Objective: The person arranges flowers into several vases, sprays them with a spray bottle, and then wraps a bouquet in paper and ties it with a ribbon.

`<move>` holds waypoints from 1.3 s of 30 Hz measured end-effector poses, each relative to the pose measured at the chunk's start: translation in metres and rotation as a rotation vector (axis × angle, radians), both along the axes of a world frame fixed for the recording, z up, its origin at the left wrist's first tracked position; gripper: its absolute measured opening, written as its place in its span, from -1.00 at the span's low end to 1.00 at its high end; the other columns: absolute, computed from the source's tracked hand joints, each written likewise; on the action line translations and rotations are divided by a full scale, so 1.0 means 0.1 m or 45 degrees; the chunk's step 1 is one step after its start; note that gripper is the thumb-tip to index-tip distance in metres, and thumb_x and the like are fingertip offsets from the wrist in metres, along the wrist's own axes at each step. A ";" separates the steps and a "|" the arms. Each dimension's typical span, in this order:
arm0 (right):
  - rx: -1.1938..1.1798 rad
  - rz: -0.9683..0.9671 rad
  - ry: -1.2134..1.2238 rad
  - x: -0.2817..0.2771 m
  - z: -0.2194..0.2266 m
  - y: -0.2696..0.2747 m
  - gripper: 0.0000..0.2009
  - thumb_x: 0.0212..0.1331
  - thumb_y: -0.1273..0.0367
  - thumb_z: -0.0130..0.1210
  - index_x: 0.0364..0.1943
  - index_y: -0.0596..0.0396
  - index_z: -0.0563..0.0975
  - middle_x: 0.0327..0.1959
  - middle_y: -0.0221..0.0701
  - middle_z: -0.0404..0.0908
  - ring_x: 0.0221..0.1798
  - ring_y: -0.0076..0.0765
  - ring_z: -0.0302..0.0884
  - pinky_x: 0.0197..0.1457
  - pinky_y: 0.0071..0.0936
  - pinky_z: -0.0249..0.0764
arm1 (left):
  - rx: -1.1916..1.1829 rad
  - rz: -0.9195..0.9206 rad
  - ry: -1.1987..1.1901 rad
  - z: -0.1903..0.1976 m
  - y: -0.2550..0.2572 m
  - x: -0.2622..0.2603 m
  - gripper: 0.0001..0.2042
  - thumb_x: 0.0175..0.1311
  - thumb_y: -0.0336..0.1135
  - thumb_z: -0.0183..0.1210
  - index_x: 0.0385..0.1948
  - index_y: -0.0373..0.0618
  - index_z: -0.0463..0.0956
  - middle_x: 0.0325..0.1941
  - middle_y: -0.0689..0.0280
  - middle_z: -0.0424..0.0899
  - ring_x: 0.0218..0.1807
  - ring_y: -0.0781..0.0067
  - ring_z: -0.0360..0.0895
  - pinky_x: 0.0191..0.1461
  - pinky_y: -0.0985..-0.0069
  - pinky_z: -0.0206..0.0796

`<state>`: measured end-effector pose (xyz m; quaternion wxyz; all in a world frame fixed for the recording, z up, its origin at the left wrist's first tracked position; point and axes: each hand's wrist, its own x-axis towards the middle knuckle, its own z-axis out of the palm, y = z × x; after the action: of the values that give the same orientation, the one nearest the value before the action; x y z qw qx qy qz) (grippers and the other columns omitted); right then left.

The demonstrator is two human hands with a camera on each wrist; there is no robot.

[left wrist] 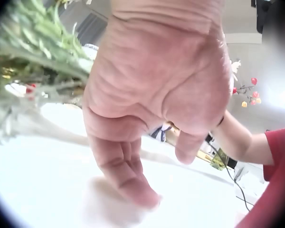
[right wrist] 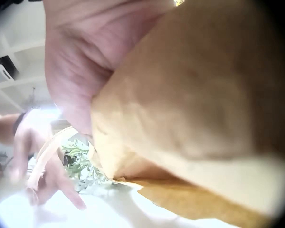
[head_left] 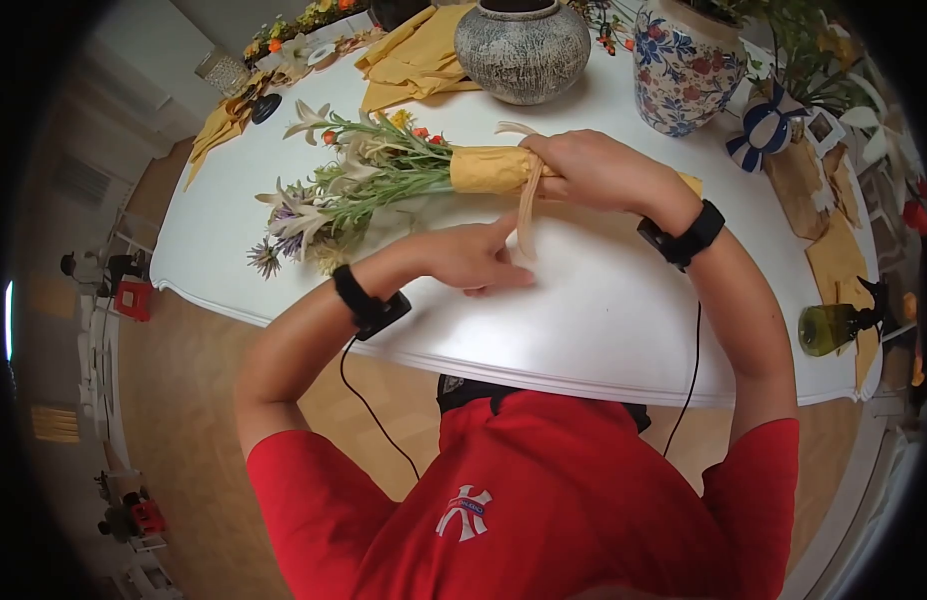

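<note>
A bouquet of artificial flowers (head_left: 344, 185) lies across the table, its stems wrapped in yellow-brown paper (head_left: 489, 168). My right hand (head_left: 604, 172) grips the wrapped stems from above, and in the right wrist view the paper (right wrist: 190, 104) fills much of the picture against the palm. A pale ribbon (head_left: 529, 205) passes over the wrap beside the right thumb, with one end hanging down toward me. Just left of that end is my left hand (head_left: 469, 255), its fingers extended loosely low over the table. The left wrist view shows the left palm (left wrist: 156, 85) holding nothing.
Beyond the bouquet stand a grey textured vase (head_left: 524, 55) and a floral ceramic vase (head_left: 684, 70). Folded yellow paper (head_left: 414, 60) lies at the back. A green spray bottle (head_left: 829, 328) lies near the right edge, by a blue-and-white striped object (head_left: 766, 128).
</note>
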<state>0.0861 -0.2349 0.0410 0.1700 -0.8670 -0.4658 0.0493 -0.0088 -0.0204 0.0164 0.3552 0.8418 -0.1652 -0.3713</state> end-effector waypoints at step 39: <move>0.981 -0.552 1.006 0.28 -1.12 -0.36 -0.62 0.56 0.21 -0.06 -0.17 0.17 0.72 -0.35 -0.41 0.67 -0.28 -0.49 0.52 -0.09 -0.45 0.45 | -0.099 0.007 -0.940 0.52 -0.33 0.01 -0.87 0.33 -0.33 0.33 -0.31 -0.19 0.69 -0.44 0.20 0.75 -0.43 0.27 0.70 -0.31 0.42 0.49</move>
<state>0.1140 -0.2705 -0.0708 0.6392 -0.7342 -0.1639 0.1598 -0.0075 -0.0530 0.0683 0.3044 0.9054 -0.2939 -0.0351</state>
